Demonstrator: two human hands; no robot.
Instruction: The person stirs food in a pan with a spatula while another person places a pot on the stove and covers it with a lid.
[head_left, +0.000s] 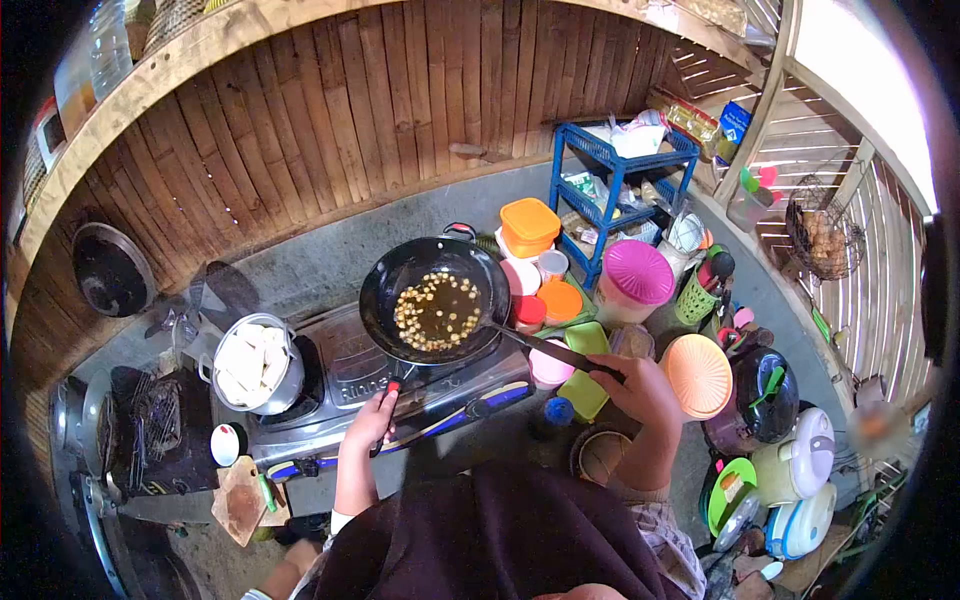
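From where I stand, the black wok [385, 325] sits over the right-hand part of the steel gas stove [335, 348], and it hides whatever burner is beneath. Small pale cubes [425, 338] lie scattered in a pool of brown oil at its bottom.

The left hand [372, 418] has its grip curled closed about the wok's red-and-black handle, on the side nearest the person. The right hand [640, 388] has its grip wrapped firmly round the end of a long-handled spatula [555, 350], whose head reaches just inside the wok's right edge.

I judge the wok stiff and fairly heavy, with the loose oil likely to slosh if it tips. The long handle is the place to hold it; the small loop handle [460, 230] on the far rim would give a second hold, though its metal may be hot. The spatula looks light and rigid, best held at the dark end, well away from the oil. The cubes look light, and slippery in that oil.

Left of the wok stands an aluminium pot [288, 392] heaped with white chunks [252, 362]; to the right cluster lidded plastic tubs, an orange one [530, 226] among them.
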